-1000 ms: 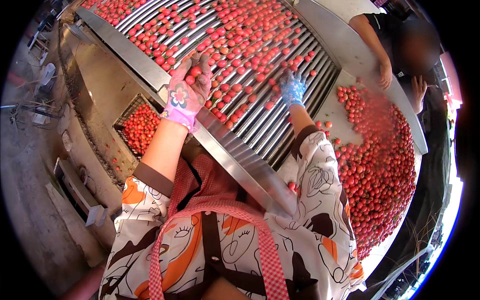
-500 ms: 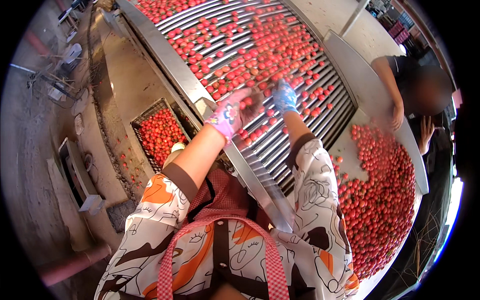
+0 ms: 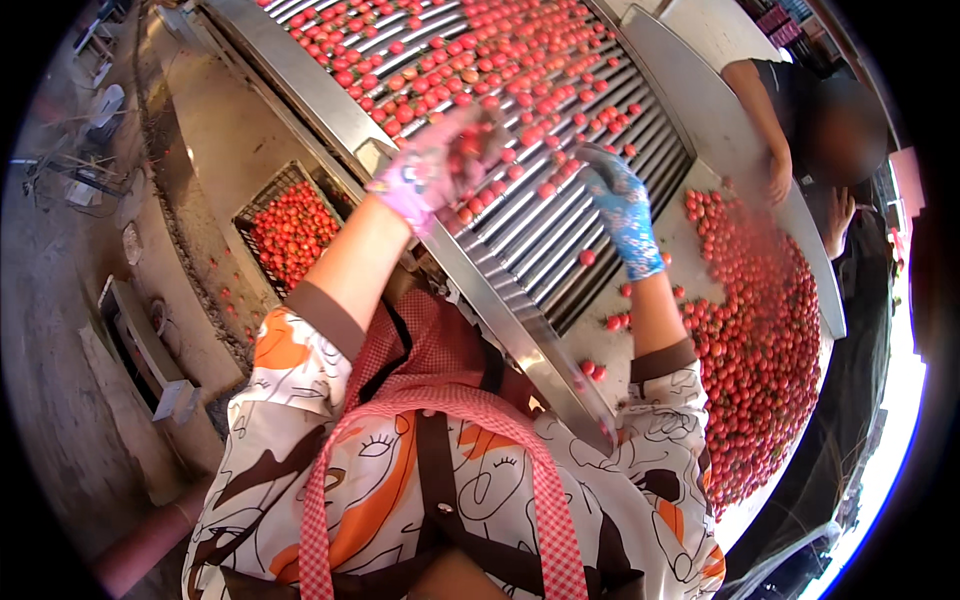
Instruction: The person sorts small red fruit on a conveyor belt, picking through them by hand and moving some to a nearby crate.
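Small red tomatoes [image 3: 440,90] lie spread over the metal rollers of a sorting conveyor [image 3: 520,235]. My left hand [image 3: 430,170], in a pink flowered glove with a darkly soiled palm, is over the near side of the rollers. Its blurred fingers curl around a few tomatoes [image 3: 468,148]. To the right, my right hand [image 3: 618,205] wears a blue flowered glove and hovers above the lower rollers. Its fingers reach up and left, somewhat apart, near a few loose tomatoes [image 3: 546,189]; nothing shows in its grasp.
Many tomatoes [image 3: 750,390] are heaped on a pale round-edged tray at right. A black crate [image 3: 290,235] of tomatoes stands left below the conveyor's metal side rail [image 3: 330,110]. Across the tray, a person in dark clothing [image 3: 800,130] has both hands near its edge.
My right hand has moved right and toward me, away from the left. My left hand has shifted slightly left and up in view. Tomatoes on the lower rollers have thinned out.
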`<state>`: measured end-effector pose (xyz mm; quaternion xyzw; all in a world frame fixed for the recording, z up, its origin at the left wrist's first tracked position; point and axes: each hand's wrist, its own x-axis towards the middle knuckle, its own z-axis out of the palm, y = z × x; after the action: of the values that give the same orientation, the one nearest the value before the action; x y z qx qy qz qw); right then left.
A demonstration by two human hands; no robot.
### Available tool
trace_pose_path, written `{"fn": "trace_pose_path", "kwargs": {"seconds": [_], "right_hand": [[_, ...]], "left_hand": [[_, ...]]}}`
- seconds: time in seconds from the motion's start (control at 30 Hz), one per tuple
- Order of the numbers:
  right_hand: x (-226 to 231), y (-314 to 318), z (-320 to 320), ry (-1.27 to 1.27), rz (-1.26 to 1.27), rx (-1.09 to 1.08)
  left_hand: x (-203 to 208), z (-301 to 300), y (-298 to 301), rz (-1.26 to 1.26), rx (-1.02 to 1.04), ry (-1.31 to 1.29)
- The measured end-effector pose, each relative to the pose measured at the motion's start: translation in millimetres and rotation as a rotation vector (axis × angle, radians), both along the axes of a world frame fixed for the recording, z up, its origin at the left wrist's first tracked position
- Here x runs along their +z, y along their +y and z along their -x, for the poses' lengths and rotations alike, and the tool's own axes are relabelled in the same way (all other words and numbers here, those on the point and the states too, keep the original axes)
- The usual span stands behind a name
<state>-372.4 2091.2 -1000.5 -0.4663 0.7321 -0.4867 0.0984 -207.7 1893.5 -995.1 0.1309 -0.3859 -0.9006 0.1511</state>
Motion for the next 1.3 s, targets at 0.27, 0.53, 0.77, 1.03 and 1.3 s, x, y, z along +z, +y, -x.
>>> {"fn": "trace_pose_path", "kwargs": {"seconds": [0.27, 0.53, 0.77, 1.03, 1.3], "right_hand": [[-77.4, 306.3, 71.3, 0.455, -1.110, -0.554], [-140.1, 279.4, 52.9, 0.087, -0.856, -0.630], [-95.5, 66.0, 12.4, 0.264, -0.387, -0.274], [-105.3, -109.5, -33.0, 0.634, -0.248, 0.190], [-72.8, -122.9, -45.4, 0.460, -0.043, 0.249]], "left_hand": [[-82.7, -146.4, -92.9, -0.493, 0.059, 0.345], [-206.3, -240.9, -199.3, -0.517, 0.897, -0.340], [-215.7, -265.5, -212.3, -0.535, 1.040, -0.240], [-204.8, -287.9, -222.0, -0.529, 1.143, -0.245], [-205.8, -289.2, -199.2, -0.395, 1.166, -0.404]]}}
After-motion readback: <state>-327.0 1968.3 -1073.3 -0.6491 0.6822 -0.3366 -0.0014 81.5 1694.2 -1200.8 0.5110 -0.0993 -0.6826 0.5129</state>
